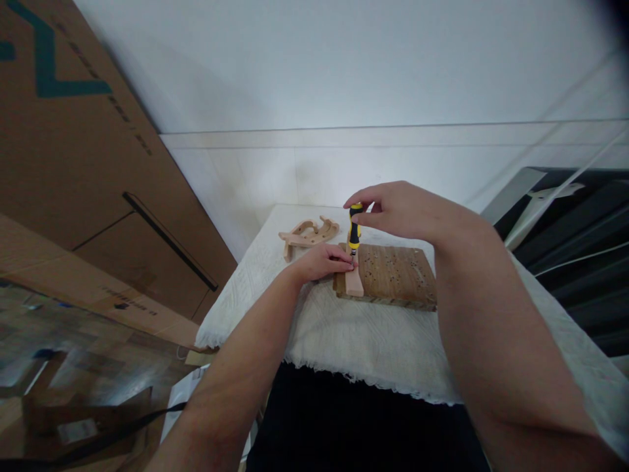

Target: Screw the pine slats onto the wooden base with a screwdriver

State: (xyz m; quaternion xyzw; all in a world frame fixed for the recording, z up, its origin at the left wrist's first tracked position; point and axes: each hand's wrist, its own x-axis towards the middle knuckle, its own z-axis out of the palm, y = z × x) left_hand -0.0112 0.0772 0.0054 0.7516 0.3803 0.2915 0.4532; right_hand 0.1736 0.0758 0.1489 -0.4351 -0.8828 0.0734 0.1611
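Note:
A yellow-and-black screwdriver (354,229) stands nearly upright, tip down on a pale strip of wood (354,285). My right hand (400,210) grips its handle near the top, fingertips closed around it. That strip lies across the left end of a thick brown wooden board (398,275) dotted with small holes. Low beside the screwdriver's tip, my left hand (324,261) has its fingers pinched together against the strip. Whatever sits between those fingertips is too small to make out. Behind my left hand rests a curved pale wooden piece (307,233) with several holes.
A white cloth (383,347) with a frayed edge covers the table, which meets a white wall (344,78) at the back. At left a large cardboard box (108,164) rises beside the table. Dark ridged material (584,262) is at the right.

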